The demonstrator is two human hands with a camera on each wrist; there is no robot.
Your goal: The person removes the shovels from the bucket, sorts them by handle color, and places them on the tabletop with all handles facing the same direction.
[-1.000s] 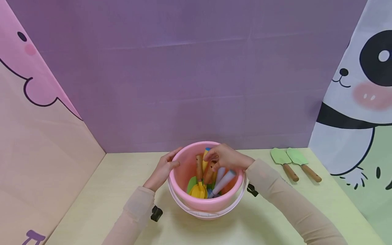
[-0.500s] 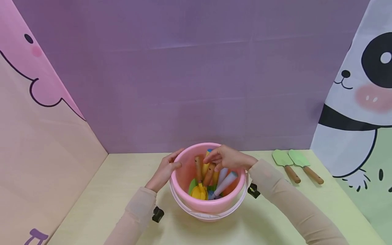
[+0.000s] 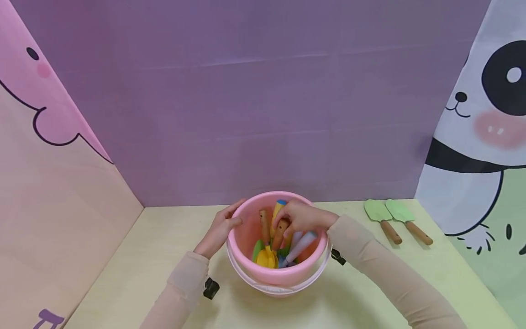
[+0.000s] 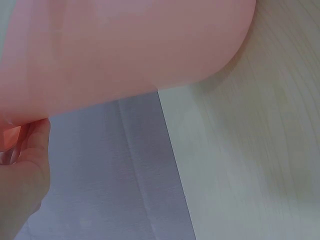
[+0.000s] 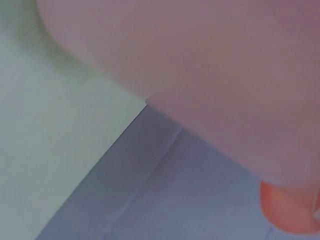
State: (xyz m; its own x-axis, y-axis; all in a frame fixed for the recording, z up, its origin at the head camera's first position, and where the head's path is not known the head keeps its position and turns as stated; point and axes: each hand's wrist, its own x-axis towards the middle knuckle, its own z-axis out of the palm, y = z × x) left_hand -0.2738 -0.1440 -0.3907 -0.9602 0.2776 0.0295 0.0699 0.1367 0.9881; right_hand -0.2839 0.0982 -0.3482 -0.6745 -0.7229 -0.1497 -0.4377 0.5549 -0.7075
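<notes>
We see the brown-handled tool [image 3: 278, 237] leaning inside the pink bucket [image 3: 279, 275] — probably light, stiff, hard to break, so we'd take it by the handle's upper end, where the right hand [image 3: 303, 217] pinches it, fingers curled — while the left hand [image 3: 220, 230] grips the bucket's rim between thumb and fingers.

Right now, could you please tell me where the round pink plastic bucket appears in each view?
Head: the round pink plastic bucket is in the lower middle.
Left wrist: the bucket spans the upper left.
Right wrist: the bucket, blurred, fills the upper right.
Shared landmark: the straight line where the pale wood-grain table meets the smooth purple backdrop, which looks greyer in the wrist views.
</notes>
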